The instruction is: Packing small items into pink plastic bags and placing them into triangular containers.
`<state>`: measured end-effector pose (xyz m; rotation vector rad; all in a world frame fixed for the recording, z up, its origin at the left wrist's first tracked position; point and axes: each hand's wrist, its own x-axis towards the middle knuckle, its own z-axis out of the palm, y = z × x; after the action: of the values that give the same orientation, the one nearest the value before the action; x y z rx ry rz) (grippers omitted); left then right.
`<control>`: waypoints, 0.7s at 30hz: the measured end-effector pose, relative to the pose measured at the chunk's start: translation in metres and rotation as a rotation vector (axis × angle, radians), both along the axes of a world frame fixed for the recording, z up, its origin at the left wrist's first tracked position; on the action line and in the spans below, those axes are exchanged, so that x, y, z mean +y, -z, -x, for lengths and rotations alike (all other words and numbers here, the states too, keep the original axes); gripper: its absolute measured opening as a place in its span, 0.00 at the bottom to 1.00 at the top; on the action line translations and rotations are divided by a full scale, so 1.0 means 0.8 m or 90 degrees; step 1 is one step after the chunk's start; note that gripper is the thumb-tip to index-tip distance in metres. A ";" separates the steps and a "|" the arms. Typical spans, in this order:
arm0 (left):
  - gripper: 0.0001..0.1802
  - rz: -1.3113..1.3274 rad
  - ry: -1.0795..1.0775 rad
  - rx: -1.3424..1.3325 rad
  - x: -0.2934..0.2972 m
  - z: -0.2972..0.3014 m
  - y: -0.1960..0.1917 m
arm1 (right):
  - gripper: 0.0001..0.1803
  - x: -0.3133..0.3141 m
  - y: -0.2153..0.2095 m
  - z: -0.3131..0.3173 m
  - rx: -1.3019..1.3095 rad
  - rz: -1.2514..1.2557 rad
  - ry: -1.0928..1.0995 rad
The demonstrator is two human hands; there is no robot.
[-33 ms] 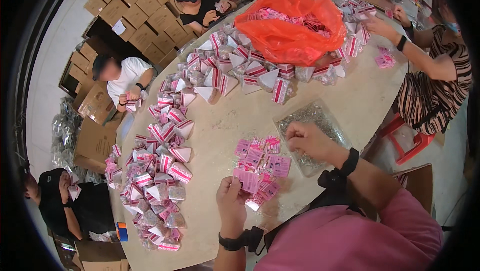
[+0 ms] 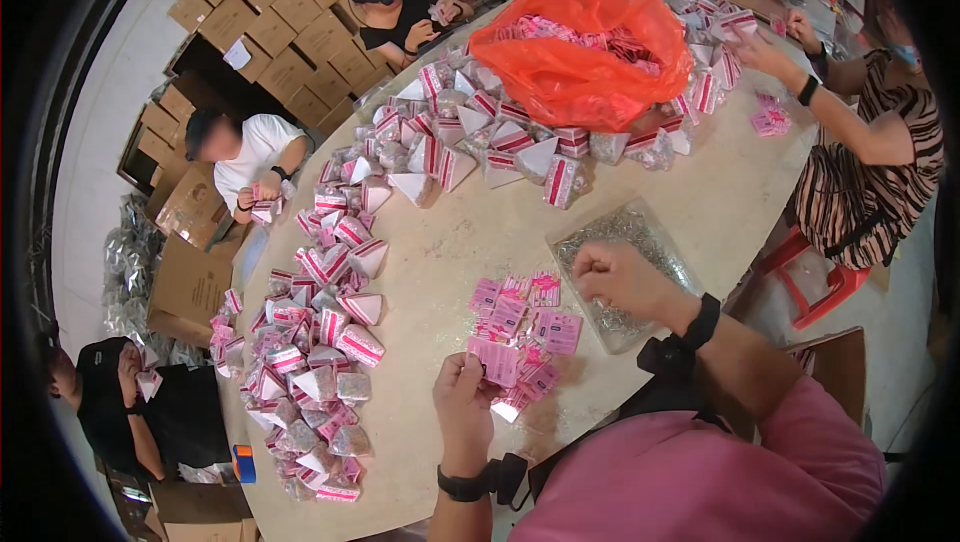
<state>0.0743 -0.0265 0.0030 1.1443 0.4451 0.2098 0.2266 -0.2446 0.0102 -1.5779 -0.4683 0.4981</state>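
Note:
My left hand (image 2: 463,420) is closed on the edge of a pink printed card (image 2: 494,362), thumb on top. The card is held over a loose pile of similar pink cards (image 2: 557,332) on the table. Right of the pile lies a shallow clear tray (image 2: 628,344) full of small, thin, shiny metal pieces (image 2: 650,240), too small to name. My right hand (image 2: 612,277) is above the tray, its fingers curled together in a pinch. Whatever may be between those fingertips is hidden.
Many clear bags with pink-and-white header cards (image 2: 345,232) lie along the table's left and far sides. An open red plastic bag (image 2: 590,92) holds pink cards. Co-workers sit around the table (image 2: 430,272); stacked cartons (image 2: 270,37) stand behind. A red stool (image 2: 815,277) is at right.

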 end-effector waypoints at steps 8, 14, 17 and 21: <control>0.07 -0.005 0.014 0.008 -0.012 -0.005 0.008 | 0.03 -0.044 0.020 -0.041 -0.706 0.448 -0.077; 0.09 -0.035 0.025 0.025 -0.015 -0.005 0.008 | 0.04 -0.053 0.001 -0.038 -0.757 0.465 -0.069; 0.08 -0.057 0.024 0.021 -0.013 -0.004 0.009 | 0.05 -0.052 0.005 -0.036 -0.750 0.465 -0.048; 0.08 -0.054 0.021 0.032 -0.018 -0.004 0.005 | 0.04 -0.053 0.013 -0.038 -0.615 0.382 -0.022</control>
<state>0.0778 -0.0406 -0.0009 1.2416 0.4643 0.1731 0.2567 -0.2871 0.0002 -2.3581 -1.1445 -0.1734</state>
